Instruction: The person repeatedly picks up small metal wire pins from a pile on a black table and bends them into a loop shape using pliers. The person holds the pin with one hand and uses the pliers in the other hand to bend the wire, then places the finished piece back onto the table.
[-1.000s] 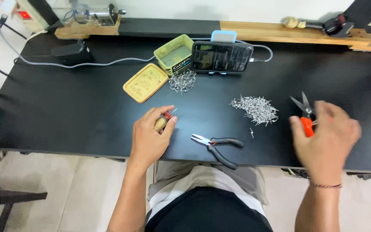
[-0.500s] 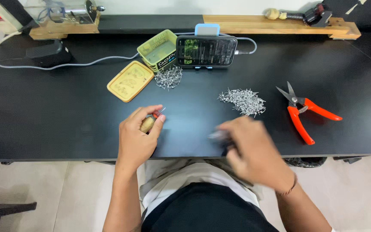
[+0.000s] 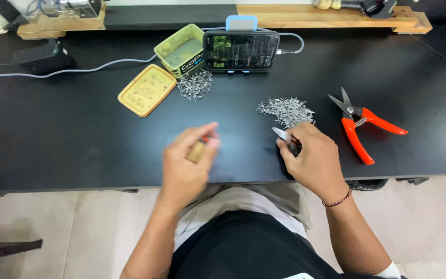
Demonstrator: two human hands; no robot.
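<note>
At a black table [image 3: 52, 134], the right hand [image 3: 313, 160] grips small pliers [image 3: 285, 137], their metal tip poking out past the curled fingers toward a heap of small metal pins [image 3: 286, 110] just beyond. The left hand [image 3: 184, 165], blurred, pinches a small tan piece [image 3: 198, 151] between thumb and fingertips. Farther back, an open green tin [image 3: 179, 49], contents unclear, stands beside its flat yellow lid [image 3: 146, 89] and a second pin pile [image 3: 194, 84]; orange-handled snips [image 3: 362, 121] lie to the right.
</note>
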